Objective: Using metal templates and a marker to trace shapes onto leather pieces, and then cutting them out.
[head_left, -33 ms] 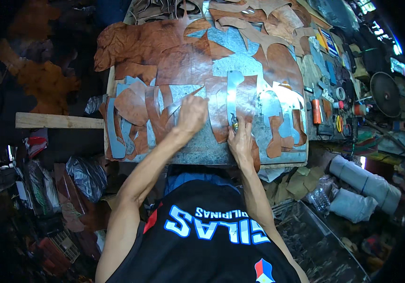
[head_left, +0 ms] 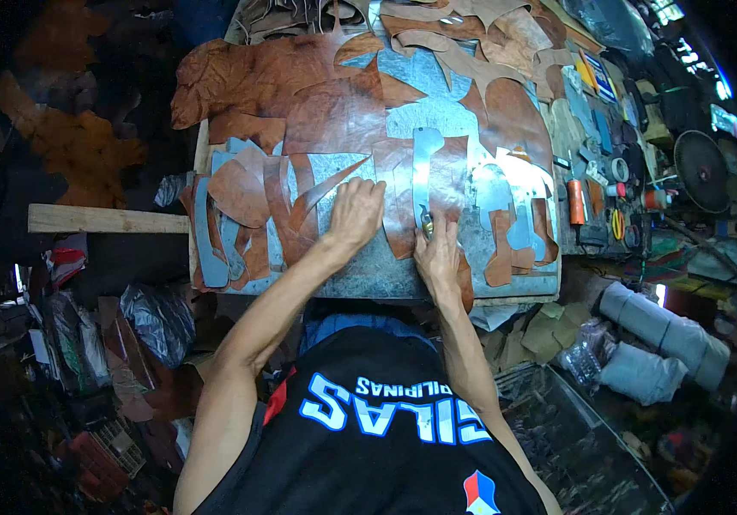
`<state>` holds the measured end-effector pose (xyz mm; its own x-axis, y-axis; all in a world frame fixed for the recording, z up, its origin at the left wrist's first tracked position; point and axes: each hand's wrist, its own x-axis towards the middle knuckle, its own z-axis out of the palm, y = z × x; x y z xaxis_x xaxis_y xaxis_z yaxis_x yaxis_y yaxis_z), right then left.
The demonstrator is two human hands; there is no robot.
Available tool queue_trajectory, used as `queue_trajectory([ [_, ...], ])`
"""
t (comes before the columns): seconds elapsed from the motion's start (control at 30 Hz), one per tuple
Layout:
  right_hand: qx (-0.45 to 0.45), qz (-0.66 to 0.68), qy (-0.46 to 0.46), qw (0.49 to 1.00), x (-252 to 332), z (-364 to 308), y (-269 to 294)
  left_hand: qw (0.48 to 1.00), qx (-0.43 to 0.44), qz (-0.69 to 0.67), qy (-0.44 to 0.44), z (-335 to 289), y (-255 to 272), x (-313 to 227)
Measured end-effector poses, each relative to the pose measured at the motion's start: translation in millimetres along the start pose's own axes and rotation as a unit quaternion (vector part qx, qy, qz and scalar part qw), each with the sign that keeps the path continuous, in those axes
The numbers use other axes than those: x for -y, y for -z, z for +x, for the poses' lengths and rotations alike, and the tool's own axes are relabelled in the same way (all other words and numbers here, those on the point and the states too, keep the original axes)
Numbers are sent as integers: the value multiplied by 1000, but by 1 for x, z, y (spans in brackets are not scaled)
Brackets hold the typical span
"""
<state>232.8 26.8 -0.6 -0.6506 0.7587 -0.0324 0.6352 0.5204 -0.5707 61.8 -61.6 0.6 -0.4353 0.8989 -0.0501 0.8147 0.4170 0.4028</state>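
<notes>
In my right hand [head_left: 439, 257] is a short cutting knife [head_left: 427, 225] with a brass-coloured body, its dark tip pointing away from me. The tip rests at the near end of a long pale template [head_left: 422, 167], which lies on a piece of brown leather [head_left: 398, 197]. My left hand [head_left: 358, 210] is just left of that leather, palm down, fingers extended with their tips at its left edge. I see nothing held in it. Beside this hand, a narrow pointed leather strip [head_left: 321, 190] lies on the grey work surface [head_left: 360, 279].
Cut leather pieces [head_left: 240, 189] and pale templates [head_left: 205, 240] lie to the left. More offcuts [head_left: 499, 249] are at right. A large hide [head_left: 248, 77] covers the far left. Tools and an orange cylinder [head_left: 575, 202] crowd the right side. A wooden beam [head_left: 107, 220] juts out left.
My left hand has let go of the narrow leather strip, which now lies flat. The hand has shifted slightly toward the leather piece and its fingers have straightened. My right hand stays in place.
</notes>
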Motion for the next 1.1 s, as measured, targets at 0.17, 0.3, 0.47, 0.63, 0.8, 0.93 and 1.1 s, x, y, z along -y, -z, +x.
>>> queue_trajectory([
  [0.17,-12,12,30,999,-1,1,3,991,-113,-8,76,-3,-42,-37],
  [0.3,14,13,-5,1000,-5,3,7,904,-188,-373,96,11,-36,-31],
  [0.47,-11,-25,43,999,-4,4,7,744,-123,-598,272,13,-28,-31],
  [0.63,33,-20,-18,999,-1,4,10,789,-40,-550,272,5,-31,-20],
  [0.8,29,1,-15,999,-1,3,7,827,83,-480,279,2,50,40],
  [0.93,30,4,-15,999,4,3,8,923,133,-301,197,-11,108,95],
  [1.1,3,-15,15,1000,-5,6,7,945,298,-133,23,-31,161,127],
])
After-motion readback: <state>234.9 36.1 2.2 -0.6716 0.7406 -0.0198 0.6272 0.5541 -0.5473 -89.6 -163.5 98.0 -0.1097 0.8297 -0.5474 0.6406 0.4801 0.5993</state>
